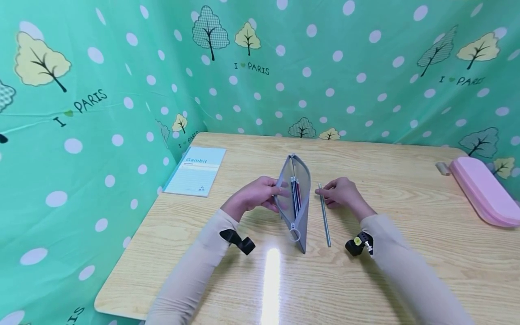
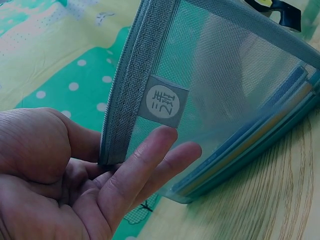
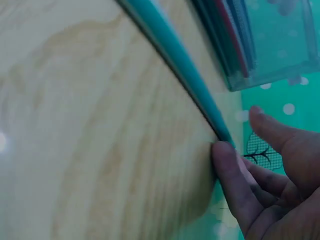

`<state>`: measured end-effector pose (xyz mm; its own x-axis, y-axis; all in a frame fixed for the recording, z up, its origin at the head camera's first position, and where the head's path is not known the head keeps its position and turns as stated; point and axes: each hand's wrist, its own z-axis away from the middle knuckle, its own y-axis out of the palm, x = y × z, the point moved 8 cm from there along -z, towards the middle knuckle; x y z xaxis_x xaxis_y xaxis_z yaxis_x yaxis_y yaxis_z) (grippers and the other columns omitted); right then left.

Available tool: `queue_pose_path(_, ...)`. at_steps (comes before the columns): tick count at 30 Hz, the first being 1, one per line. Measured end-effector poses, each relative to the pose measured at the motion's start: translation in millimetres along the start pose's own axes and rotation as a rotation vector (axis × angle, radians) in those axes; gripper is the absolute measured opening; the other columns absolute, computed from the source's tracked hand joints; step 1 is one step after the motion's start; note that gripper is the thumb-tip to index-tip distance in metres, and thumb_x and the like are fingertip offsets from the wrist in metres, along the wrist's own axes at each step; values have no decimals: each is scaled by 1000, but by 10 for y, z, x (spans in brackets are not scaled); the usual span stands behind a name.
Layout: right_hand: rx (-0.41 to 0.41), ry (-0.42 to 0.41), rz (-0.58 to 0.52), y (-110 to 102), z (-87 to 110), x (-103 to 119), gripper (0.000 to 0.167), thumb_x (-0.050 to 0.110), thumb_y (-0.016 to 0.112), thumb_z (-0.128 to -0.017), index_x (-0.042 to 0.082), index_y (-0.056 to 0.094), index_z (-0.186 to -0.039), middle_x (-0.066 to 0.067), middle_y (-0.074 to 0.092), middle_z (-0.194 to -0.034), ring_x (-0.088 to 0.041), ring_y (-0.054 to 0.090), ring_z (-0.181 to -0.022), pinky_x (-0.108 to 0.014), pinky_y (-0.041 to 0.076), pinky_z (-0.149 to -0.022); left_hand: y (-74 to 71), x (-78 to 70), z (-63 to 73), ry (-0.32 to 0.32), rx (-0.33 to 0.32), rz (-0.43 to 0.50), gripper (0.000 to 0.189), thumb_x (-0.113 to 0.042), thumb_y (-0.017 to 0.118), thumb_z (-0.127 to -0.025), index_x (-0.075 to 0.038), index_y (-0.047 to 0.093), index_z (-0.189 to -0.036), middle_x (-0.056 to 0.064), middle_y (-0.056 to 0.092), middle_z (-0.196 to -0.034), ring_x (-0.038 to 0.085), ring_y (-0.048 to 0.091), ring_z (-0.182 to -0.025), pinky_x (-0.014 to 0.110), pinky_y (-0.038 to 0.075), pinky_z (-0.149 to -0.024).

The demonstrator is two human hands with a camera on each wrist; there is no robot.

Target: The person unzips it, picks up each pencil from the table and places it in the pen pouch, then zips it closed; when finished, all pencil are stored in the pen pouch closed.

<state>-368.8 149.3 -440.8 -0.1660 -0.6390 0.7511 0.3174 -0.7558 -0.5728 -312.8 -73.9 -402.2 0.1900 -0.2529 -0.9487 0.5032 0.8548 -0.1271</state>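
My left hand (image 1: 260,194) grips one side of a grey mesh zip pouch (image 1: 304,216) at its rim. In the left wrist view, thumb and fingers hold the zip edge, and two fingers stretch along the mesh beside a round label (image 2: 166,101). The pouch stands on its long edge with its mouth wide open upward. Several pencils (image 1: 295,196) lie lengthwise inside, dark ones and a reddish one. Just right of the pouch, my right hand (image 1: 343,192) pinches a blue-green pencil (image 1: 326,221) near its far end; the pencil points back toward me.
A light blue notebook (image 1: 194,171) lies at the table's left edge. A pink pencil case (image 1: 485,189) sits at the far right, with a small grey-brown block (image 1: 443,169) next to it. Behind the wooden table (image 1: 406,189) hangs a green dotted curtain (image 1: 349,90).
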Motion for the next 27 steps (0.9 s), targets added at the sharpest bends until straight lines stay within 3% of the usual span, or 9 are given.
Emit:
queue_pose_path(8, -58, -31, 2, 9, 6, 20, 34, 3, 76, -89, -12, 66, -117, -17, 74, -89, -11, 69, -65, -27, 65, -65, 8, -15, 3, -3, 0, -5, 39, -9, 56, -105, 9, 58, -139, 27, 62, -138, 17, 73, -76, 25, 64, -66)
queue_pose_path(12, -69, -49, 32, 7, -6, 24, 31, 2, 73, -88, -12, 68, -114, -18, 74, -90, -11, 69, -65, -27, 65, -64, 6, -10, -1, -3, 0, -9, 38, -8, 55, -105, 9, 58, -138, 26, 56, -146, 16, 73, -76, 24, 64, -66)
queue_pose_path(16, -24, -42, 13, 1, -12, -10, 35, 4, 70, -91, -12, 66, -121, -18, 73, -94, -12, 68, -71, -27, 65, -67, 9, 8, -4, -2, 3, -1, 38, -8, 56, -105, 9, 59, -138, 27, 59, -142, 16, 73, -75, 24, 64, -65)
queue_pose_path(22, 101, -35, -240, -85, 62, -46, 50, 2, 61, -99, -17, 46, -143, -8, 70, -91, -9, 69, -74, -26, 65, -73, 13, 5, 3, 4, 6, -5, 37, -9, 54, -105, 9, 60, -137, 26, 59, -143, 20, 75, -81, 26, 64, -67)
queue_pose_path(27, 144, -64, -420, -185, 154, 8, 57, 1, 59, -101, -19, 35, -149, 0, 72, -85, -7, 71, -77, -23, 64, -75, 10, -9, 13, 5, -1, -9, 35, -9, 54, -105, 9, 62, -135, 24, 53, -150, 21, 75, -82, 26, 65, -67)
